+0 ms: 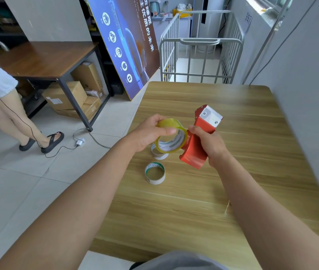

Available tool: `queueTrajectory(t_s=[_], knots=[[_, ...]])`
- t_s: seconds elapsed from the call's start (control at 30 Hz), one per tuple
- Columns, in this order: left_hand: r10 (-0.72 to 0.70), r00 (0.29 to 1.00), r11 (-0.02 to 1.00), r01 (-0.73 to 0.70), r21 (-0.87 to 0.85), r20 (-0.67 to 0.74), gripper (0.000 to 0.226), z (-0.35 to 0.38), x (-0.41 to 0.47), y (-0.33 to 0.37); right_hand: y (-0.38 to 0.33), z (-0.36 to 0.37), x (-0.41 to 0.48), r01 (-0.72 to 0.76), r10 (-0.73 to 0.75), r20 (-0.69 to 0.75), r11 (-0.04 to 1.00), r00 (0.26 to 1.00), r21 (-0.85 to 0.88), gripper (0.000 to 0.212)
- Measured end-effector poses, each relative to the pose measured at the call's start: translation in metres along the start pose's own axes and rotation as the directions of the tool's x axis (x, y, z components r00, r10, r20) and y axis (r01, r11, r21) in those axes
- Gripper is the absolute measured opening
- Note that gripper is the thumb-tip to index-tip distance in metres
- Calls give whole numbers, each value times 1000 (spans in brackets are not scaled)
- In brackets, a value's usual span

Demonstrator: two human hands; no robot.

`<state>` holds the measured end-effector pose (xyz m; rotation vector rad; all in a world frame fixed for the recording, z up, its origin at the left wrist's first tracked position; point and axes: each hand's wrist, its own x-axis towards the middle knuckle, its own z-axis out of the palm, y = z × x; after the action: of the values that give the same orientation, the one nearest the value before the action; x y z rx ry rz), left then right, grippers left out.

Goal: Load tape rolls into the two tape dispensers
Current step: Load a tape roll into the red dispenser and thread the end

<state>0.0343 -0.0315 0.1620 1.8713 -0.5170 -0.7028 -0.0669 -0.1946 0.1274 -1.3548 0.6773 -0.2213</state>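
My right hand [210, 146] grips the handle of a red tape dispenser [197, 140], held above the wooden table [232, 191] with its toothed metal blade pointing up and away. My left hand [151, 132] holds a yellowish clear tape roll [171, 139] by its rim, pressed against the dispenser's left side. Below them two empty white cardboard cores stand on the table: one core [154, 173] in full view, the other core [158, 153] partly hidden behind the roll. Only one dispenser is in view.
The table's left edge runs close to the cores. A grey wall borders the table on the right. A person in black sandals [43, 142] stands on the tiled floor at left, near a cable. A metal cage trolley [199, 55] stands beyond the table.
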Motion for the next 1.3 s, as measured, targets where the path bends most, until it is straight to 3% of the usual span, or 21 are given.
queueTrajectory(t_s=[0.17,0.27,0.43,0.6,0.77,0.83,0.9,1.0,1.1,1.2,1.3], knots=[[33,997,983,-45,179,72,33,1,-1,5,-3,-6,-2,82,-82,79,997,994,-7,32],[65,994,970,-85,230,92,33,2,-1,8,-3,-7,-5,71,-71,170,997,983,8,52],[91,995,939,-75,337,-30,39,4,2,5,1,-6,-10,61,-79,314,996,946,68,55],[165,970,955,-111,276,-180,24,9,2,0,2,2,-12,89,-69,346,995,936,-44,61],[150,940,983,-107,152,-308,15,10,2,-8,5,7,-14,56,-67,357,998,932,42,62],[114,947,989,-78,129,-300,18,10,0,-10,7,9,-14,47,-74,354,995,932,82,62],[-20,968,996,40,76,-250,33,12,-3,-10,9,10,-15,56,-90,354,993,931,107,63],[-194,975,975,180,-129,-107,45,14,-9,-7,8,13,-16,92,-123,352,990,928,103,66],[-185,982,933,184,-309,26,50,9,-11,-6,7,13,-18,126,-147,347,989,926,82,71],[-157,987,971,146,-190,-44,62,11,-9,-9,8,13,-21,138,-161,379,987,911,86,70],[-157,986,934,127,-335,-62,58,12,-7,-11,8,14,-22,190,-193,423,981,885,51,71]])
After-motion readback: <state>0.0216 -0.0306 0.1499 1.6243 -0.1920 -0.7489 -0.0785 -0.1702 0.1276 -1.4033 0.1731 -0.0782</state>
